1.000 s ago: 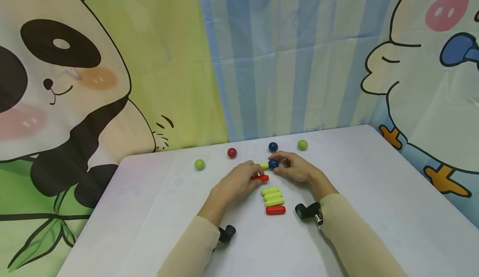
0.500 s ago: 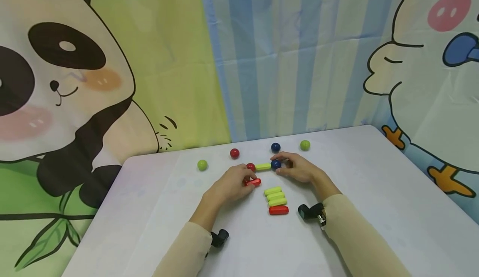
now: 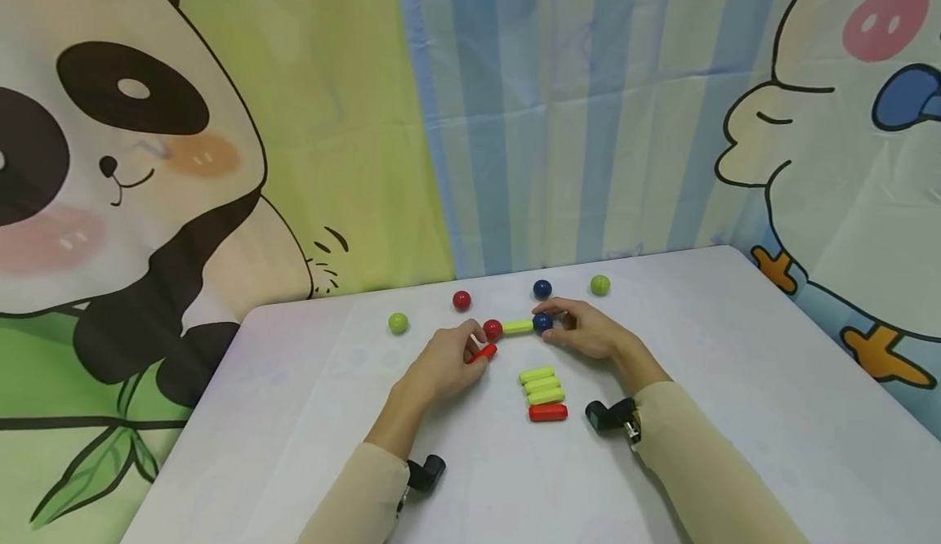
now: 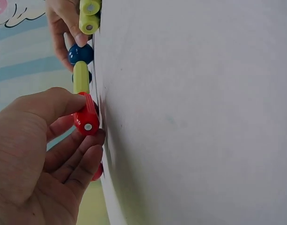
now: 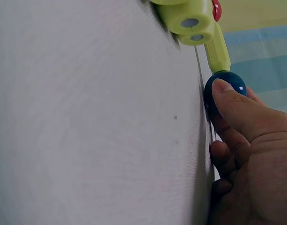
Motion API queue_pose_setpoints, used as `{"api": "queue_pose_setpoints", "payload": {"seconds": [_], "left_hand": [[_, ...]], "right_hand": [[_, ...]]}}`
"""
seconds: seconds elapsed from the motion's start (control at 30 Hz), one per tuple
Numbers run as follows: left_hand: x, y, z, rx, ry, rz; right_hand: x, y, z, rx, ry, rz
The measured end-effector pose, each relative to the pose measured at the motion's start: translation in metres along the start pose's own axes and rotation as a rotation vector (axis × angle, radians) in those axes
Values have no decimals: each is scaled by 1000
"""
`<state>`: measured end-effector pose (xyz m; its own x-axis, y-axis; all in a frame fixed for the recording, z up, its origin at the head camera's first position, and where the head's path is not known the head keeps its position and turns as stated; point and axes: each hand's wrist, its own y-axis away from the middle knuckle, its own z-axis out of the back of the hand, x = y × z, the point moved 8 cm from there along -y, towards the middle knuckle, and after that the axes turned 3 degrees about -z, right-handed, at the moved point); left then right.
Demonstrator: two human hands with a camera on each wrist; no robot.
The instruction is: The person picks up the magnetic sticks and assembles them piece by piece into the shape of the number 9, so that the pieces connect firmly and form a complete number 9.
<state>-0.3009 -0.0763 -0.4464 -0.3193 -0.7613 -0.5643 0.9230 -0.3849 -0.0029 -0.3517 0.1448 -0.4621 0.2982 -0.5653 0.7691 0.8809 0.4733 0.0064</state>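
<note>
1. Leftward a touch goes the left hand [image 3: 444, 360], and its red rod [image 3: 483, 354] has swung so the far end angles right; the right hand [image 3: 588, 330] hasn't budged.
2. So the red rod sits just on the near side of the red ball [image 3: 492, 330], at the left end of the yellow rod [image 3: 518, 327]; the blue ball [image 3: 543, 322] caps the right. Whether rod and red ball touch, I can't tell.
3. Danger spot: that silvery disc [image 4: 88, 126] looks magnetic to me, so the rod could snap on crooked.
4. Watch those left fingertips too: one nudge might twist the red ball loose, since neither hand pinches it.
5. As for pose, both hands come in from the near side, low over the bench [image 3: 772, 381]: left thumb and forefinger pinching the red rod, right thumb and fingers pinching the blue ball.
</note>
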Motion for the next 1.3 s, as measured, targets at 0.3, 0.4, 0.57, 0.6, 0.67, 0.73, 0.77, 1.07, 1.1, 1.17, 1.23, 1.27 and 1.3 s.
{"api": "queue_pose_setpoints", "payload": {"seconds": [0.3, 0.4, 0.57, 0.6, 0.67, 0.73, 0.77, 1.07, 1.1, 1.17, 1.23, 1.27, 1.3], "left_hand": [[5, 1, 2, -72, 100, 58], [6, 2, 2, -88, 133, 72], [4, 0, 1, -116, 140, 47], [3, -1, 0, -120, 139, 39], [2, -2, -1, -122, 136, 22], [2, -4, -4, -119, 123, 11], [2, -5, -5, -115, 120, 9], [4, -5, -9, -47, 162, 2], [4, -4, -8, -43, 167, -3], [5, -4, -8, -40, 178, -17], [4, -3, -7, -38, 187, -34], [5, -4, -7, -36, 190, -34], [5, -4, -7, -34, 190, -33]], "right_hand": [[-1, 0, 0, -4, 10, 0], [0, -1, 0, 1, 8, 0], [-1, -1, 0, -1, 13, -5], [-2, -1, 1, -3, 13, -11], [-3, -1, 1, -7, 15, -21], [-3, -1, 1, -8, 13, -23], [-4, -2, 1, -9, 13, -19], [-1, -1, -1, -7, 2, -26], [-1, -1, -1, -7, 2, -28], [-1, -1, -1, -8, 4, -32], [-2, 0, -1, -10, 4, -33], [-3, 0, 0, -12, 4, -34], [-3, 0, 0, -12, 4, -34]]}}
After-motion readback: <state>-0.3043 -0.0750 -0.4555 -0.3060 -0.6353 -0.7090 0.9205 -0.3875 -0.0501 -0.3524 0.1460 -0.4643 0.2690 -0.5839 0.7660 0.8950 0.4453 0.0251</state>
